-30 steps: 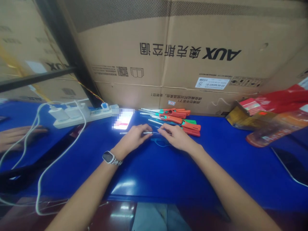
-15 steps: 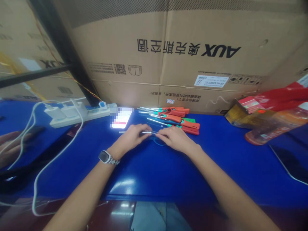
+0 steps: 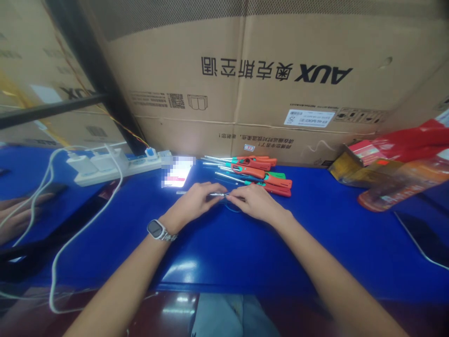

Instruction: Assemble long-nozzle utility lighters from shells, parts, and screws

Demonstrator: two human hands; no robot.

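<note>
My left hand (image 3: 197, 200), with a watch on its wrist, and my right hand (image 3: 255, 202) rest close together on the blue table (image 3: 245, 243). Both pinch a thin metal rod (image 3: 219, 194) that lies between them, its left end poking out past my left hand. A thin blue loop (image 3: 232, 208) lies on the table just below the rod. Right behind my hands is a pile of several long lighters (image 3: 257, 173) with orange and green handles and metal tubes pointing left.
A lit phone (image 3: 177, 172) lies left of the lighters. A white power strip (image 3: 105, 164) with chargers and white cables sits at the back left. Another person's hand (image 3: 16, 216) is at the far left. Big cardboard boxes (image 3: 266, 84) form the back wall; red packaging (image 3: 396, 164) lies right.
My hands have drawn slightly closer together on the rod; the view shifted a little. Otherwise nothing moved.
</note>
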